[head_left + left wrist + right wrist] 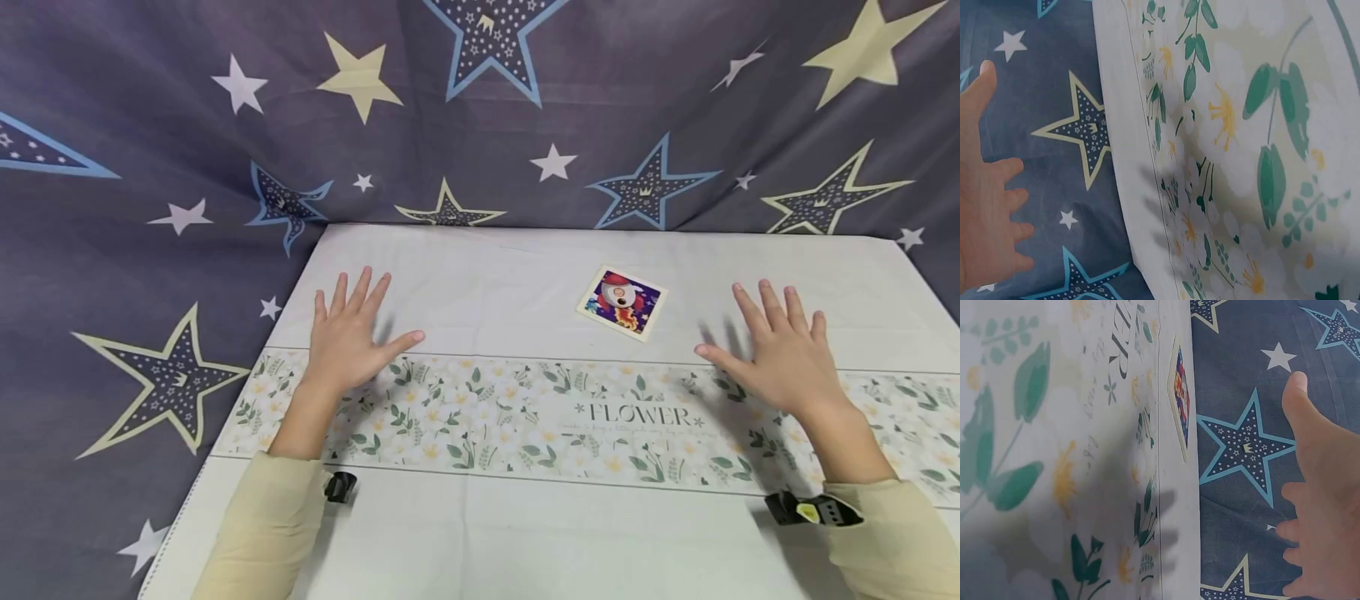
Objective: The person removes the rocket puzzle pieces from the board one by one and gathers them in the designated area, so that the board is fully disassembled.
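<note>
A square picture card [622,302] with a pale border lies tilted on the white tablecloth, showing a red and white rocket-like figure with flames on dark purple. My left hand [347,342] is held over the left side of the table, fingers spread and holding nothing. Over the right side my right hand [783,358] is likewise spread, nearer to the card but apart from it. Shadows fall on the cloth beneath both. In the right wrist view the card [1179,397] appears edge-on, beyond the printed lettering.
The tablecloth [525,533] carries a floral band [480,417] with the word FLOWER. A dark curtain [300,108] printed with stars hangs behind the table and down its left side. Black straps [813,509] sit at the wrists, by the beige sleeves [258,525].
</note>
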